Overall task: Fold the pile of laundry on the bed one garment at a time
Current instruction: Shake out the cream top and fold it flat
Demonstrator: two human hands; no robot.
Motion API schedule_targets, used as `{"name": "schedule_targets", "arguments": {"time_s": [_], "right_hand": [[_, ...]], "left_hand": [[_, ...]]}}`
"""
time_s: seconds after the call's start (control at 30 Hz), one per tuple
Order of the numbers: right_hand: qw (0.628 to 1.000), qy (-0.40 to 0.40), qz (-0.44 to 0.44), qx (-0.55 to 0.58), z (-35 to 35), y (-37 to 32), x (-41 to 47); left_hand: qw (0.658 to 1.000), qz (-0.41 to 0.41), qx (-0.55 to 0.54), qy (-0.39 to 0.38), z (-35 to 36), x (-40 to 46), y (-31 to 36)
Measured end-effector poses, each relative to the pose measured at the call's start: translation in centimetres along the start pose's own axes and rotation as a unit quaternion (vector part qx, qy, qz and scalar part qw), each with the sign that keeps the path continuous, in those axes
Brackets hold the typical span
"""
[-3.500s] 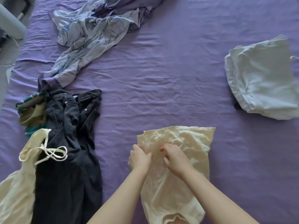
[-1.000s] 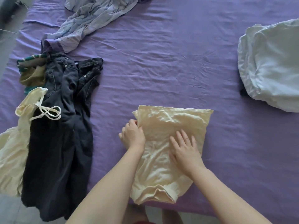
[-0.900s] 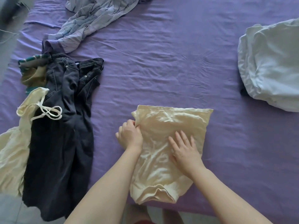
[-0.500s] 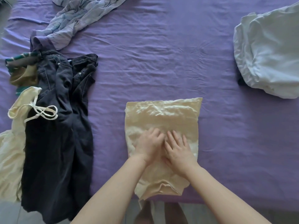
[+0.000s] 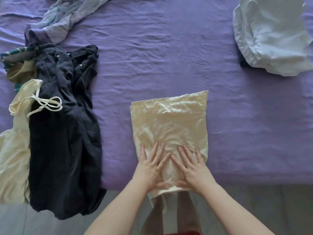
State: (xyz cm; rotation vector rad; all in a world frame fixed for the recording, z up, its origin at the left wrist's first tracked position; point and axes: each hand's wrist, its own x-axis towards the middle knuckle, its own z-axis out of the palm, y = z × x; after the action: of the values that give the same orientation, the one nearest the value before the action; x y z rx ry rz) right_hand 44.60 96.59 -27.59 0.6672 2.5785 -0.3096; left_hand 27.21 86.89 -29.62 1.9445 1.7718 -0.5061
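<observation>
Both hands flat on the cream top [image 5: 169, 122], fingers straight, nothing grasped: left hand [image 5: 149, 168] and right hand [image 5: 190, 168] side by side pressing its near end at the bed [image 5: 152, 56] edge. Black jeans [image 5: 64, 133] lie well left of them.

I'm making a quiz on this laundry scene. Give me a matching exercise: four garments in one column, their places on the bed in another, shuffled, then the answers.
1. jeans
2. cream top
3. white garment
4. striped shirt

A. far right
B. far left
C. under both hands
D. left, hanging over the near edge

Pairs: 1-D, 2-C, 3-A, 4-B
</observation>
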Motion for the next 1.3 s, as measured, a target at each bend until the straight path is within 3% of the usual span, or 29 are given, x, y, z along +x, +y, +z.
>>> {"name": "schedule_targets", "arguments": {"time_s": [0.1,0.17,0.3,0.37,0.47,0.53,0.63,0.7,0.87,1.03,1.17,1.23,1.3], "right_hand": [[0.999,0.045,0.019,0.007,0.1,-1.2,-0.5],[0.997,0.081,-0.013,-0.005,0.6,-1.7,-1.2],[0.989,0.103,-0.100,-0.025,2.3,-1.9,-3.3],[0.985,0.124,-0.114,-0.026,2.9,-1.9,-3.6],[0.981,0.142,-0.131,-0.008,2.4,-1.4,-3.2],[0.986,0.114,-0.122,0.026,1.2,-1.0,-2.6],[0.979,0.019,-0.053,0.195,-0.5,-0.1,-1.6],[0.954,-0.013,0.013,0.298,-2.0,0.9,-0.5],[0.894,-0.063,0.088,0.434,-6.2,3.6,2.4],[0.837,-0.068,0.124,0.528,-9.7,6.4,5.1],[0.796,-0.048,0.111,0.593,-11.9,8.6,7.5],[0.806,-0.037,0.065,0.587,-12.5,9.3,8.7],[0.852,-0.044,0.019,0.522,-12.8,9.7,9.9]], "left_hand": [[0.999,-0.028,0.011,-0.012,-0.3,0.1,0.7],[0.999,-0.039,0.001,-0.009,-0.9,-0.1,1.4],[0.995,0.065,0.020,0.080,-1.5,-1.8,3.3],[0.991,0.084,-0.031,0.103,-1.3,-2.4,4.1],[0.991,0.020,-0.117,0.066,-0.9,-2.3,4.6],[0.990,0.011,-0.131,0.057,-0.8,-2.0,4.5],[0.990,0.012,-0.138,0.032,-1.7,-2.0,4.3],[0.989,-0.004,-0.145,0.010,-2.7,-1.9,4.3],[0.982,-0.053,-0.182,0.015,-5.3,-1.4,2.6],[0.923,-0.124,-0.364,0.003,-10.2,1.3,-3.1],[0.836,-0.227,-0.500,0.013,-12.6,3.6,-7.5],[0.820,-0.248,-0.515,0.015,-13.0,4.8,-8.7],[0.792,-0.272,-0.546,0.024,-13.2,6.0,-9.3]]}}
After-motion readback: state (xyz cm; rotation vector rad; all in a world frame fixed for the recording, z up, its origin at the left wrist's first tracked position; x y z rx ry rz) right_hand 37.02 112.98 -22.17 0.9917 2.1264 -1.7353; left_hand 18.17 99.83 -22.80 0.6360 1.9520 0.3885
